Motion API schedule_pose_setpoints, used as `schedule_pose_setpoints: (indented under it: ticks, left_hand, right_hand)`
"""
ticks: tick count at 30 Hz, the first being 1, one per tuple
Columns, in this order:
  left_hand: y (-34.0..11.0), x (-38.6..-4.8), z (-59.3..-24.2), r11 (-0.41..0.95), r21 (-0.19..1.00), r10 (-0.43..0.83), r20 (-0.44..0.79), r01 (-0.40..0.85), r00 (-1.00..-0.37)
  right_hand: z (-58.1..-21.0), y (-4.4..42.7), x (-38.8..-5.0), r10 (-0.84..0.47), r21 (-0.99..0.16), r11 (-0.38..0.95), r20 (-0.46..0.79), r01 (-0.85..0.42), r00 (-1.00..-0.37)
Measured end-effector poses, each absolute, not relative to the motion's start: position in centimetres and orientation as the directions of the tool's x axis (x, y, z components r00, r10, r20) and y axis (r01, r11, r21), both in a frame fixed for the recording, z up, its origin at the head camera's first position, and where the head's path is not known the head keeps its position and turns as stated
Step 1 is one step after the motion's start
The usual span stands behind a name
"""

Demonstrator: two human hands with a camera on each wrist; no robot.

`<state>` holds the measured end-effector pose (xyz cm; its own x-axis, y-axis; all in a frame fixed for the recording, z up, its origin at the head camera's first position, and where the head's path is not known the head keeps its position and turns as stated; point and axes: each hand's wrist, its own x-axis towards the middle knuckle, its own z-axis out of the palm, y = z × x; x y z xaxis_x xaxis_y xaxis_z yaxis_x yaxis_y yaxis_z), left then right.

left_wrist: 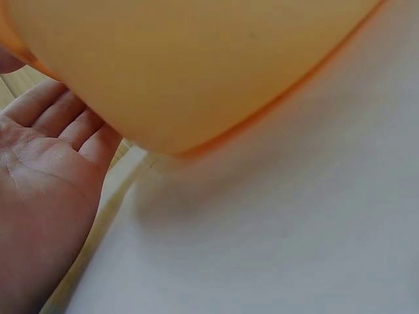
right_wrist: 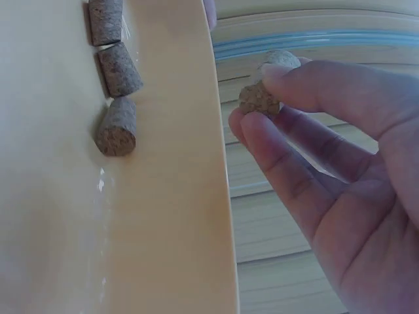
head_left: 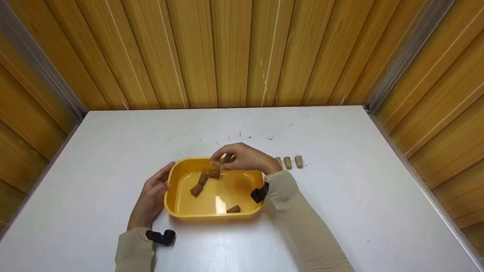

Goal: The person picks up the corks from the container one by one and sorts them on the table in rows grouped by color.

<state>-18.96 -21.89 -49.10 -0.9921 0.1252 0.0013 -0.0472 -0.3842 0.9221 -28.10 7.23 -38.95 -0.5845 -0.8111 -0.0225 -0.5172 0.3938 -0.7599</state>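
Observation:
The yellow container (head_left: 215, 216) has its left side gripped by my left hand (head_left: 149, 198). In the left wrist view, the fingers of that hand (left_wrist: 52, 157) lie against the container's outer wall (left_wrist: 190, 78). My right hand (head_left: 247, 156) pinches a cork (head_left: 217, 164) between thumb and fingertips at the far rim. The right wrist view shows this cork (right_wrist: 258, 99) in the right hand (right_wrist: 347, 157), beyond the container's edge (right_wrist: 222, 157). Several brown corks lie inside, three in a bent row (head_left: 203, 178) and another (head_left: 233, 209) by the near wall.
To the right of the container, three paler corks (head_left: 287, 163) stand in a row on the white table (head_left: 340, 226), one partly hidden by the right wrist. Small dark specks (head_left: 249, 136) dot the table beyond. Wood-patterned panels (head_left: 230, 53) rise at the back and sides.

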Motion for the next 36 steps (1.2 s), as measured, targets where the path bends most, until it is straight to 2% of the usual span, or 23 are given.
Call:
schedule_pose_setpoints:
  ticks: [14,30,36]
  left_hand:
    - [-21.9,-18.9,-49.2,-0.375,0.926,0.126,0.003,-0.045,-0.992]
    - [-22.0,-18.8,-49.2,-0.377,0.926,0.141,0.034,-0.022,-0.989]
    - [-21.9,-18.8,-49.1,-0.375,0.927,0.147,0.035,-0.023,-0.989]
  right_hand:
    - [-39.1,11.8,-28.8,-0.766,-0.773,0.38,0.045,-0.508,-0.641]
    - [-41.6,16.7,-28.7,-0.603,-0.788,0.45,0.078,-0.42,-0.794]
    - [-42.8,19.0,-28.7,-0.559,-0.766,0.47,0.127,-0.439,-0.82]
